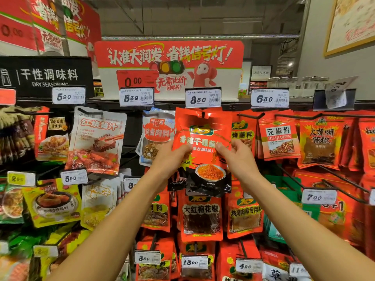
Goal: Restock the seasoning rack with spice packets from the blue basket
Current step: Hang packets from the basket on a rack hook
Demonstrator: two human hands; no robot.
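Observation:
A red and black spice packet [203,151] with a bowl of orange powder printed on it hangs at the top row of the seasoning rack, its hole at the black hook [203,114] under the 8.50 price tag [203,98]. My left hand [172,157] grips the packet's left edge, thumb on the front. My right hand [235,154] pinches its right edge at the same height. The blue basket is out of view.
The rack is packed with hanging packets: a white sauce pouch [97,138] to the left, red pepper-powder packets [278,136] to the right, more rows below. Black hooks [343,191] stick out at the right. A red promotional sign [170,65] stands on top.

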